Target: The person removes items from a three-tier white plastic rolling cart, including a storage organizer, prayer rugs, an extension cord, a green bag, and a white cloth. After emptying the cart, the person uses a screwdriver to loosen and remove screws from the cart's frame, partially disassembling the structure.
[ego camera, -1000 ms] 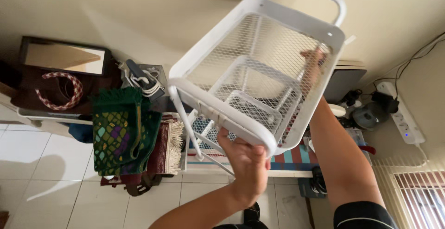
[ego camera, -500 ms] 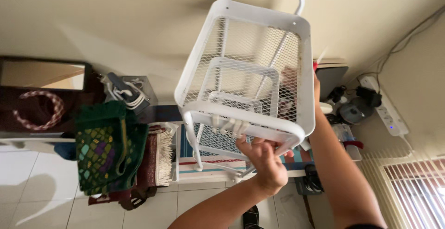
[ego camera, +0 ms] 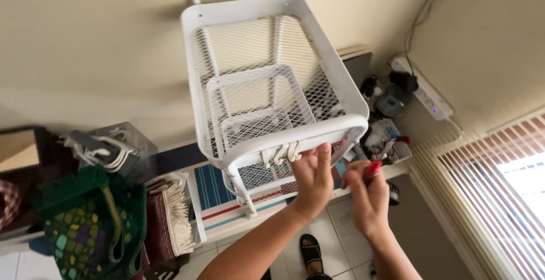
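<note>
Here, a white wire-mesh trolley (ego camera: 267, 81) with stacked basket tiers fills the centre and upper middle of the frame, seen from above, its looped handle at the top edge against a cream wall. The left hand (ego camera: 311, 180), at lower centre, grips the near rim of the top basket, thumb and fingers closed around the white bar just beside three small white hooks (ego camera: 281, 153) that hang from that rim. The right hand (ego camera: 366, 200), just to the right of the left one and slightly lower, is curled shut around a small red-tipped object (ego camera: 372, 168); what the object is cannot be told. It sits close to the basket's near right corner, and whether it touches the rim is unclear.

At lower left a green patterned cloth bag (ego camera: 85, 229) hangs beside a folded maroon fringed textile (ego camera: 167, 220). Above them a bundle of white cables (ego camera: 108, 149) rests on a dark box. A striped mat (ego camera: 213, 186) lies on a low shelf under the trolley. At upper right a white power strip (ego camera: 426, 90) lies along the wall, and slatted blinds (ego camera: 488, 189) fill the right edge. A dark sandal (ego camera: 311, 249) shows on the tiled floor at the bottom.
</note>
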